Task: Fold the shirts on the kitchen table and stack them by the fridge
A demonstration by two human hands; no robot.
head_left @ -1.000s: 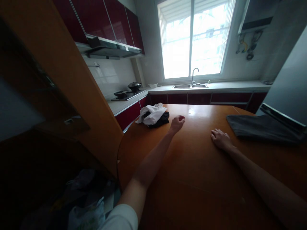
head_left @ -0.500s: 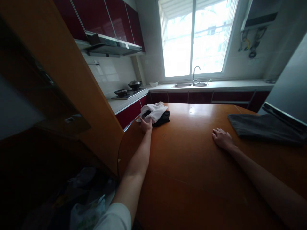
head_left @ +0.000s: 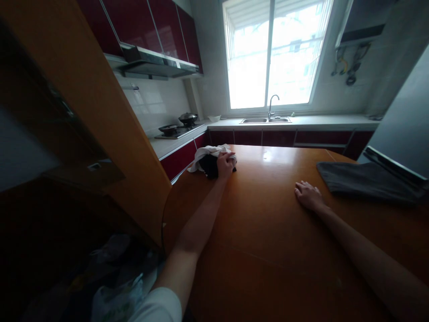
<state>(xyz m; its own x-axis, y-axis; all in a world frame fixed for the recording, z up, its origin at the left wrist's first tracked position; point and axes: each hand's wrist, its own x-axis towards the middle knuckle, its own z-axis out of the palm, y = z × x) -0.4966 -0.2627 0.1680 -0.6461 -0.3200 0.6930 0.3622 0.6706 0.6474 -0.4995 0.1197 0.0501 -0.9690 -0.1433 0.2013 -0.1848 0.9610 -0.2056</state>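
A: L hand (head_left: 225, 165) at the white cloth (head_left: 208, 151), far left of the tbl (head_left: 261, 210), bunched w/ black cloth (head_left: 210, 165). Grip?
B: Fingers curled; can't tell if pinching. R hand (head_left: 309, 196) flat on tbl, nothing held, near grey cloth (head_left: 362, 179).
A: Step?
B: Handling the bunch, IMO. Next move prob. calls for a sure hold.

White cloth (head_left: 214, 150) and black cloth (head_left: 209, 166) at the left hand (head_left: 225, 164); plain dark grey cloth (head_left: 362, 179) to the right of the right hand (head_left: 309, 196); orange-brown table (head_left: 261, 223) beneath both; dark red cupboards (head_left: 248, 137) beyond them.
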